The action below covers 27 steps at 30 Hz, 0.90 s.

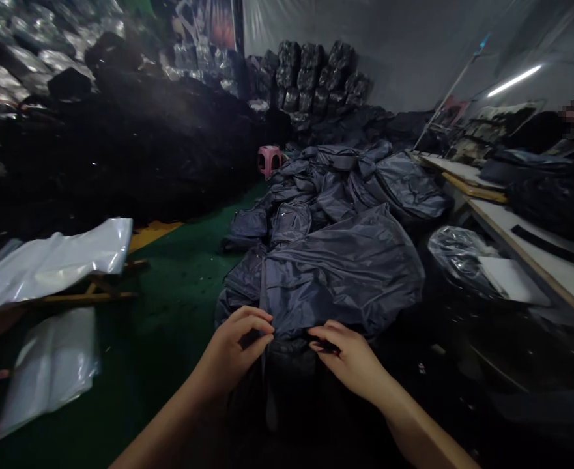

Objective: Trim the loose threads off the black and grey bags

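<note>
A large dark navy bag or bag panel of shiny, creased fabric (345, 273) lies spread in front of me, its near edge between my hands. My left hand (240, 345) pinches at the near left corner of this fabric, thumb and forefinger close together. At the same edge, a little to the right, my right hand (350, 358) has its fingers curled, with the fingertips at the cloth. Something small and dark with a reddish spot (333, 350) shows within the right hand; its kind is unclear. Below the hands, the dark material is lost in shadow.
Beyond lies a heap of similar dark bags (326, 172), with a pink stool (269, 159) behind. Clear plastic sheets (62, 260) rest at left above the green floor (184, 273). At right stand a long worktable (521, 241) and a plastic-wrapped bundle (455, 251). A person is at the far right.
</note>
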Available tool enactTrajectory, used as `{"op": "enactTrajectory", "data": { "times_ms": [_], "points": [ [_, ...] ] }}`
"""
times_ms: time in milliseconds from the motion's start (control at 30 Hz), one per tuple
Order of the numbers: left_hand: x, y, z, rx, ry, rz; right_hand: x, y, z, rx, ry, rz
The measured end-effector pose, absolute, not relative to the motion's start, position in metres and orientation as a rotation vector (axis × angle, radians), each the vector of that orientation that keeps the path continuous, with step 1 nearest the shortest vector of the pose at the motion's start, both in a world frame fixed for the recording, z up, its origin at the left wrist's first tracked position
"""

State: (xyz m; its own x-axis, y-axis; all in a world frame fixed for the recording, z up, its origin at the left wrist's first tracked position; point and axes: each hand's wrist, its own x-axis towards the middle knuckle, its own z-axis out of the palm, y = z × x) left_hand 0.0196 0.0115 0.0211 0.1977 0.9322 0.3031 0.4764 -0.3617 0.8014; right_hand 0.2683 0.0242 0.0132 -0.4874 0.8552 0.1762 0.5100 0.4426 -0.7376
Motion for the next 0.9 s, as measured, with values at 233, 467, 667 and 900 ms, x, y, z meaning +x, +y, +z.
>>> {"op": "enactTrajectory", "data": {
  "times_ms": [233,467,667,900],
  "points": [
    [0.033,0.016,0.009,2.218,1.443,1.019,0.237,0.026,0.016,-1.12,-1.972,0.911],
    [0.035,0.017,0.009,2.265,1.452,1.047,0.237,0.024,0.01,-1.179,-1.894,0.898],
    [0.02,0.003,0.006,2.192,1.51,0.991,0.233,0.014,0.018,-1.33,-1.952,0.892],
    [0.02,-0.001,0.0,2.134,1.555,1.02,0.222,0.016,0.016,-1.252,-2.234,0.549]
  ]
}}
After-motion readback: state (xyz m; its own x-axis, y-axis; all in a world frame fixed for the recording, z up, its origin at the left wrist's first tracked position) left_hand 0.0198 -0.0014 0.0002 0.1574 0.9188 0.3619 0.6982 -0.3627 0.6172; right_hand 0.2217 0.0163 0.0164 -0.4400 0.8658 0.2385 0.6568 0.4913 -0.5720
